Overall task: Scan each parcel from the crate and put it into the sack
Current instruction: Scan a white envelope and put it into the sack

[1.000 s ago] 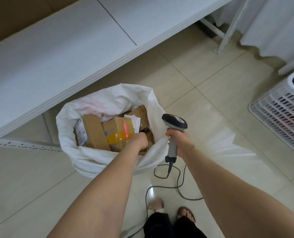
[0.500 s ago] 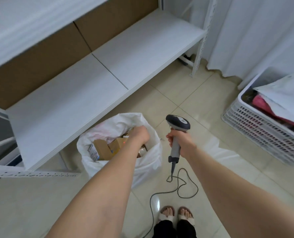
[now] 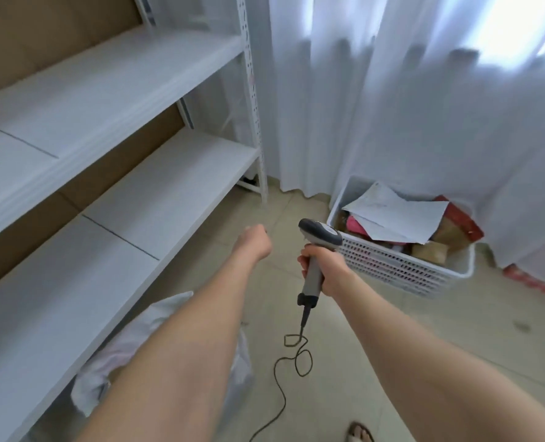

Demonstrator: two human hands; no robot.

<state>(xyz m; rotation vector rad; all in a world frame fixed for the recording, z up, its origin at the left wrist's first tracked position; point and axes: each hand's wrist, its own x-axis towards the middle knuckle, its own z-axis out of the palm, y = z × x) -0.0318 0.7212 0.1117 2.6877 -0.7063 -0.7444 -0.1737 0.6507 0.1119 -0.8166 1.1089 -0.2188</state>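
Observation:
My right hand (image 3: 323, 269) grips the handle of a grey barcode scanner (image 3: 319, 239), whose dark cable (image 3: 296, 355) trails in loops over the floor. My left hand (image 3: 254, 242) is held out in the air over the tiles with its fingers curled and nothing in it. The white sack (image 3: 105, 374) lies at the lower left, mostly hidden under my left forearm. At the right, a white slatted crate (image 3: 392, 266) against the curtain holds several parcels, with a white flat mailer (image 3: 398, 218) on top, brown boxes (image 3: 433, 250) and a red packet (image 3: 462, 218).
White metal shelving (image 3: 121, 193) runs along the left, its upright post (image 3: 253, 100) near the curtain (image 3: 424, 90). Beige floor tiles (image 3: 456, 320) lie between the shelving and the crate. A sandalled foot (image 3: 360, 433) shows at the bottom edge.
My left hand has come out of the sack and now hovers in the air, holding nothing. The view has lifted from the sack toward the crate, and the scanner has stayed in my right hand.

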